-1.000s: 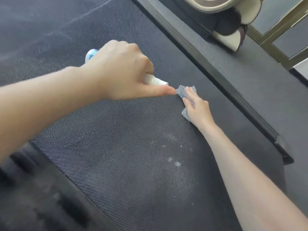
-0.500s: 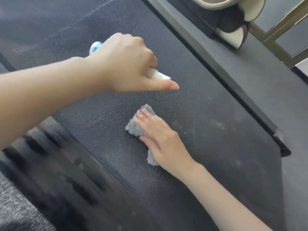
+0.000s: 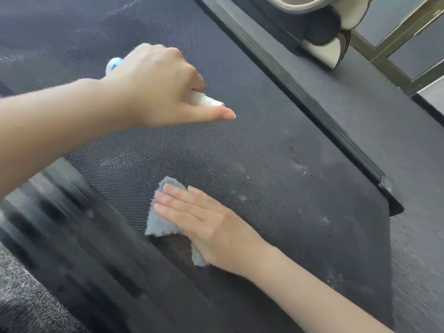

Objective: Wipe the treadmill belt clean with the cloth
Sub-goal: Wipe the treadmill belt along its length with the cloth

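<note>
The black textured treadmill belt (image 3: 276, 164) fills the view, with pale dusty and damp spots near its right side. A small grey cloth (image 3: 159, 221) lies on the belt close to its left edge. My right hand (image 3: 204, 222) presses flat on the cloth with straight fingers. Above it, my left hand (image 3: 158, 90) grips a white spray bottle (image 3: 206, 100) with a blue end, nozzle pointing right; the thumb is stretched out beneath it.
A dark side rail (image 3: 300, 97) runs along the belt's right edge and ends at a corner cap (image 3: 386, 186). Another dark rail (image 3: 79, 236) borders the left. A beige and black object (image 3: 322, 27) and a metal frame (image 3: 396, 54) stand beyond the right rail.
My right hand has swept the cloth from the belt's right side, near the nozzle, across to the left edge. The left hand with the bottle has stayed roughly in place.
</note>
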Available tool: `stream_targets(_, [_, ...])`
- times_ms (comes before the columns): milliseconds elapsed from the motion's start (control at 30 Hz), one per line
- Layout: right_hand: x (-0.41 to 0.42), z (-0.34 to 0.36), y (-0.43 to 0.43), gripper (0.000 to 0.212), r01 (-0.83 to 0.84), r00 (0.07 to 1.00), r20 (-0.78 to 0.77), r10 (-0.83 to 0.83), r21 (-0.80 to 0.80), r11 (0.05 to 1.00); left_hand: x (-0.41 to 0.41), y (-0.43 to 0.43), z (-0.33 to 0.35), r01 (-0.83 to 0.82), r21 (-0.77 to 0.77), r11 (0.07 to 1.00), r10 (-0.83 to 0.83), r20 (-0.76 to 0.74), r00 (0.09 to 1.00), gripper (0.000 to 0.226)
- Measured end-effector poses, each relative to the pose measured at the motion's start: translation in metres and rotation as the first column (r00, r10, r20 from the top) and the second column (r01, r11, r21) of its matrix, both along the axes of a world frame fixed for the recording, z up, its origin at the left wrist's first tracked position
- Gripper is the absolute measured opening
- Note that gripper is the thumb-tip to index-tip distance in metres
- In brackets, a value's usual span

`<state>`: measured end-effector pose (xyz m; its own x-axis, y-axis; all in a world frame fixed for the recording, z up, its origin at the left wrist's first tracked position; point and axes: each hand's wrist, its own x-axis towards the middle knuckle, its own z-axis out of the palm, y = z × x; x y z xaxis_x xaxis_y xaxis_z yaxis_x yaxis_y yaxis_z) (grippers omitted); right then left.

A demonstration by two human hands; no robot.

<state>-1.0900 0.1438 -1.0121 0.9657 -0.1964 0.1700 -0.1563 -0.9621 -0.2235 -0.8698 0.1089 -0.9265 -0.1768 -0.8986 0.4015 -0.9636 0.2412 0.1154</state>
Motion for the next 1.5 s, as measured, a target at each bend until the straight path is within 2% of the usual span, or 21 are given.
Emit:
stream_targets(167, [-0.019, -0.007, -0.045, 0.053, 0.157, 0.987, -0.028, -0.159, -0.074, 0.985, -0.014, -0.002, 0.0, -0.006, 0.006, 1.0, 0.006, -0.006, 1.0, 0.075])
stream_targets(367, [-0.038, -0.003, -0.109, 0.046, 0.375, 0.926, 0.014, -0.377, 0.068, 0.924, -0.028, -0.012, 0.002, -0.006, 0.017, 1.0, 0.006, 0.009, 1.0, 0.079])
stream_targets(467, [-0.044, 0.0, -0.134, 0.044, 0.434, 0.898, 0.016, -0.44, 0.132, 0.891, -0.033, -0.017, 0.001, -0.006, 0.032, 0.999, 0.006, 0.006, 1.0, 0.078])
stream_targets(733, [-0.058, 0.004, -0.192, 0.043, 0.563, 0.821, -0.001, -0.571, 0.169, 0.809, -0.041, -0.033, -0.007, 0.006, 0.052, 0.999, -0.007, 0.035, 0.999, 0.079])
stream_targets(867, [-0.072, 0.005, -0.226, 0.043, 0.673, 0.734, -0.024, -0.679, 0.165, 0.721, -0.043, -0.044, -0.01, 0.011, 0.023, 1.0, -0.012, 0.064, 0.998, 0.079])
stream_targets(1267, [-0.123, 0.01, -0.295, 0.042, 0.877, 0.469, -0.07, -0.88, 0.157, 0.455, -0.05, -0.066, -0.024, -0.005, 0.096, 0.995, 0.001, 0.039, 0.999, 0.083])
stream_targets(1500, [-0.134, 0.01, -0.304, 0.042, 0.912, 0.392, -0.063, -0.918, 0.16, 0.378, -0.053, -0.069, -0.024, -0.028, 0.125, 0.992, 0.028, 0.007, 1.0, 0.087])
